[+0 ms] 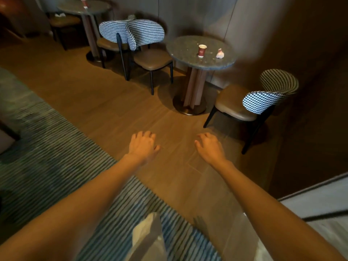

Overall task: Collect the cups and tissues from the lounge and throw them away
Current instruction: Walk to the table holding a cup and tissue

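**Cup and tissue on the near round table, both hands empty and well short of them**

A red paper cup with a white rim point(202, 50) stands upright on the near round speckled stone table point(180, 51), roughly at the middle of its top. Near it, toward the right side of the tabletop and apart from the cup, lies a crumpled white tissue point(220, 53). The table stands on a wooden pedestal with a round metal foot on the brown plank floor point(105, 108).

Both of these lie well beyond the person's hands, up and slightly right of them in the view. The left hand point(143, 145) hangs palm down over the floor with its fingers loosely curled and a little apart, holding nothing. The right hand point(210, 146) is likewise palm down, fingers loosely spread and bent, also empty. The two hands are apart from each other, with bare forearms reaching forward from the bottom of the picture.

A houndstooth-backed chair with a tan seat point(250, 102) sits just right of the table; two more of the same kind point(145, 46) stand to its left, backs close together.

Farther off, at the upper left, a second round stone table point(98, 7) carries another red cup point(83, 1). Something pale, possibly a tissue point(59, 15), lies on the brown seat beside it, too small to tell surely.

A striped blue-grey carpet point(47, 157) covers the floor at the left.
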Tool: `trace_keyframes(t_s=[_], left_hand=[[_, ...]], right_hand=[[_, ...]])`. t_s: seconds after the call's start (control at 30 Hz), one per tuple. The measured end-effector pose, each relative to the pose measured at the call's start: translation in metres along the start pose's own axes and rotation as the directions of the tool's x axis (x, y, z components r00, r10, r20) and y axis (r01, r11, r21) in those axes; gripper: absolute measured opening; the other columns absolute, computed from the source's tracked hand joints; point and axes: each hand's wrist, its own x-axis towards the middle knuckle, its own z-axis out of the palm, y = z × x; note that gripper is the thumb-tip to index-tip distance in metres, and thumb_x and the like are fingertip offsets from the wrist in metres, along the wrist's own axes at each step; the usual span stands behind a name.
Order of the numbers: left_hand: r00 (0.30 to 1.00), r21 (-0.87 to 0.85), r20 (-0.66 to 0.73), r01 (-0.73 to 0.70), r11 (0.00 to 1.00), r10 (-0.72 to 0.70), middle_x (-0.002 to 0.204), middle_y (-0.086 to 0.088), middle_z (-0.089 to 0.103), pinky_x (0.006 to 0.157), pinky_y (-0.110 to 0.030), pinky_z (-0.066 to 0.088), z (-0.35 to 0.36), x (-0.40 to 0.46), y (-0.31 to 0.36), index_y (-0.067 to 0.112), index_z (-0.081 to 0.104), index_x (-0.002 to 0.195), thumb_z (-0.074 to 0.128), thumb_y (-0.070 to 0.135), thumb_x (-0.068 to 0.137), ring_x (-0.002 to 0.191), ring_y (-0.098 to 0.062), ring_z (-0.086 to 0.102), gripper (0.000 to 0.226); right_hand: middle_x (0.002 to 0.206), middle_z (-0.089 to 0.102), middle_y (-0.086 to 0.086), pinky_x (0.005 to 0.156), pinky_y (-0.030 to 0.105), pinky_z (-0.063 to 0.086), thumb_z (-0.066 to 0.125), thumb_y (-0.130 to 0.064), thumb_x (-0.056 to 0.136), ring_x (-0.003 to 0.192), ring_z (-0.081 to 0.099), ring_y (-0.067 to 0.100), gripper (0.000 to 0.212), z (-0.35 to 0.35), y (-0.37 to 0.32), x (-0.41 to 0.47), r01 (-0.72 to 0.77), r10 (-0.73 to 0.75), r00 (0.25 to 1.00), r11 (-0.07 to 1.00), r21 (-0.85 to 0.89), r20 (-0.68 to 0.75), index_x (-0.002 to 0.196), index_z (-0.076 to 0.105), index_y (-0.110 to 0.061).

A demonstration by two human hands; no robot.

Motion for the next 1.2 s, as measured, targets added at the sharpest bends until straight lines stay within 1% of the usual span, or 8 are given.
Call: trace_keyframes(t_s=[0.27,0.43,0.57,0.67,0.87,0.93,1.07,1.2], left_hand=[[0.995,-0.023,-0.049,-0.092,0.995,0.091,0.137,-0.008,0.047,0.102,-0.043,0.034,-0.052,0.170,-0.030,0.013,0.044,0.134,0.040,0.044,0.096,0.127,-0.031,0.041,0.049],[0.986,-0.028,0.030,-0.164,0.986,0.164,0.140,-0.007,0.044,0.104,-0.042,0.033,-0.045,0.249,-0.027,0.013,0.043,0.135,0.040,0.043,0.096,0.129,-0.030,0.038,0.049],[0.986,-0.047,0.070,-0.146,0.988,0.149,0.142,-0.008,0.042,0.105,-0.043,0.033,-0.032,0.320,-0.025,0.014,0.041,0.137,0.041,0.042,0.096,0.130,-0.030,0.038,0.050],[0.988,-0.032,0.045,-0.149,0.988,0.150,0.142,-0.008,0.042,0.105,-0.043,0.033,-0.037,0.391,-0.019,0.013,0.040,0.138,0.042,0.042,0.096,0.129,-0.031,0.038,0.051],[0.993,-0.048,-0.019,-0.120,0.992,0.119,0.136,-0.008,0.047,0.100,-0.043,0.035,-0.059,0.525,0.000,0.015,0.043,0.134,0.043,0.041,0.095,0.125,-0.031,0.042,0.047],[0.994,-0.064,0.017,-0.104,0.992,0.105,0.136,-0.007,0.047,0.100,-0.042,0.036,-0.053,0.555,0.002,0.016,0.043,0.135,0.043,0.042,0.094,0.124,-0.030,0.043,0.049],[0.991,-0.073,0.108,-0.072,0.995,0.080,0.141,-0.007,0.044,0.101,-0.043,0.035,-0.039,0.609,0.008,0.016,0.041,0.137,0.043,0.043,0.093,0.126,-0.031,0.042,0.052],[0.990,-0.067,0.110,-0.080,0.994,0.087,0.135,-0.008,0.047,0.097,-0.043,0.036,-0.041,0.681,0.013,0.016,0.044,0.132,0.044,0.043,0.091,0.121,-0.032,0.044,0.049]], right_hand=[[0.131,0.053,0.013,0.098,0.042,0.040,0.044,-0.028,0.099,0.122,0.048,0.030,0.037,-0.018,-0.005,0.151,-0.126,0.130,0.989,0.990,0.060,-0.068,0.128,0.054,-0.008],[0.135,0.050,0.010,0.101,0.041,0.039,0.042,-0.031,0.100,0.126,0.045,0.028,0.039,-0.006,0.016,0.216,-0.210,0.210,0.977,0.978,0.004,0.029,0.132,0.051,-0.011],[0.135,0.050,0.010,0.101,0.040,0.040,0.041,-0.031,0.100,0.126,0.046,0.027,0.038,0.008,0.044,0.282,-0.196,0.198,0.977,0.980,-0.028,0.075,0.131,0.051,-0.012],[0.137,0.050,0.009,0.101,0.040,0.040,0.041,-0.032,0.100,0.128,0.044,0.027,0.040,0.003,0.070,0.349,-0.186,0.186,0.982,0.982,-0.008,0.040,0.134,0.050,-0.013],[0.123,0.055,0.011,0.092,0.044,0.045,0.040,-0.027,0.100,0.114,0.051,0.030,0.032,-0.026,0.118,0.476,-0.153,0.152,0.988,0.988,0.037,0.013,0.120,0.057,-0.009],[0.123,0.054,0.012,0.093,0.045,0.044,0.040,-0.025,0.099,0.114,0.050,0.031,0.032,-0.026,0.129,0.507,-0.162,0.161,0.987,0.986,0.039,0.032,0.121,0.056,-0.008],[0.135,0.050,0.012,0.099,0.043,0.042,0.041,-0.025,0.099,0.122,0.048,0.032,0.039,-0.010,0.150,0.558,-0.157,0.152,0.982,0.987,0.033,0.111,0.133,0.049,-0.010],[0.131,0.052,0.010,0.100,0.040,0.041,0.042,-0.023,0.097,0.121,0.047,0.031,0.038,-0.003,0.172,0.624,-0.160,0.157,0.982,0.987,0.025,0.110,0.132,0.051,-0.011]])
